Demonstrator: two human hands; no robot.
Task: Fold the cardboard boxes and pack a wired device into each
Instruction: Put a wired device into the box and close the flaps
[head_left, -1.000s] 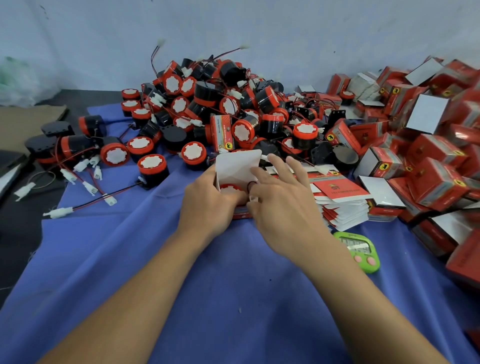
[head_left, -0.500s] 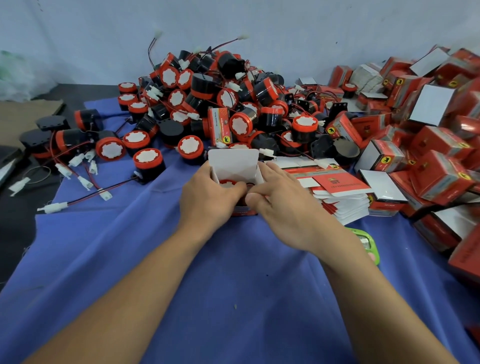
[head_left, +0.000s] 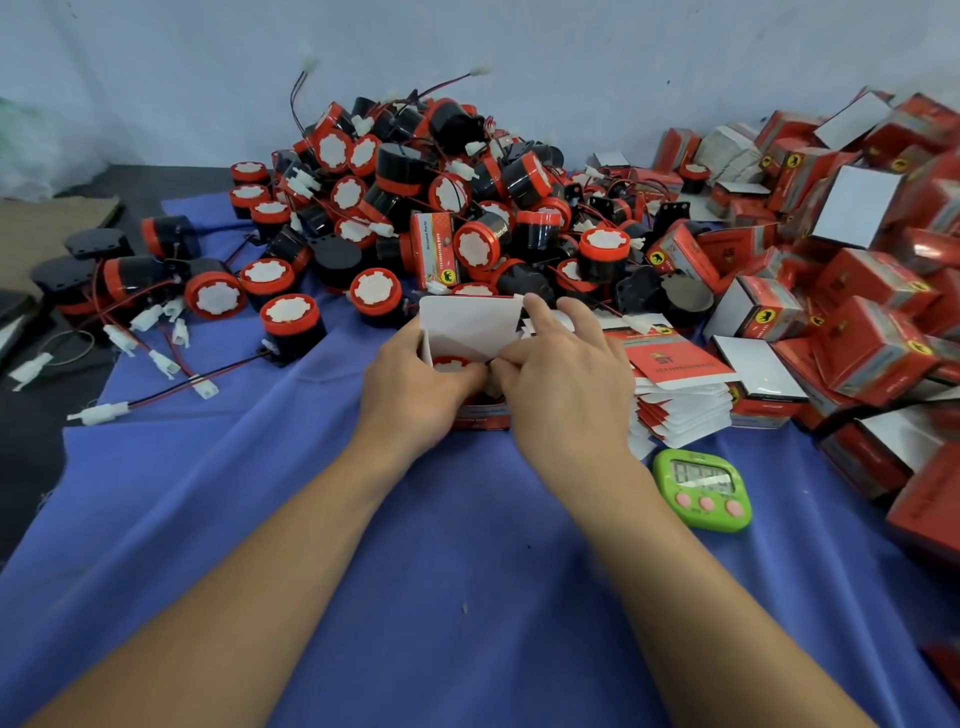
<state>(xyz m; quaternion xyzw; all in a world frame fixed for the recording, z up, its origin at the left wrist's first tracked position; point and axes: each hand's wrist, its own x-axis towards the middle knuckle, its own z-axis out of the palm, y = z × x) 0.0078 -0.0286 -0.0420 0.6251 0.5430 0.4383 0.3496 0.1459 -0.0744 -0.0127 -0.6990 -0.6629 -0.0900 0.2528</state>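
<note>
A small red cardboard box (head_left: 480, 415) stands on the blue cloth between my hands, its white lid flap (head_left: 467, 327) upright. A red-and-white round wired device (head_left: 451, 364) sits inside, only its top showing. My left hand (head_left: 415, 387) grips the box's left side. My right hand (head_left: 563, 379) holds the right side, thumb at the opening and index finger on the flap's top corner. A big heap of black-and-red wired devices (head_left: 415, 197) lies behind. A stack of flat unfolded boxes (head_left: 675, 384) sits right of my right hand.
Folded red boxes (head_left: 857, 291) are piled along the right side. A green digital timer (head_left: 704, 488) lies near my right wrist. Loose devices with white connectors (head_left: 156, 332) spread at left, past the blue cloth (head_left: 467, 597) edge. A pale wall closes the back.
My right hand's fingers drew back from lying flat behind the box and curled onto its right side and flap. The device sits lower in the box. My left hand kept its hold.
</note>
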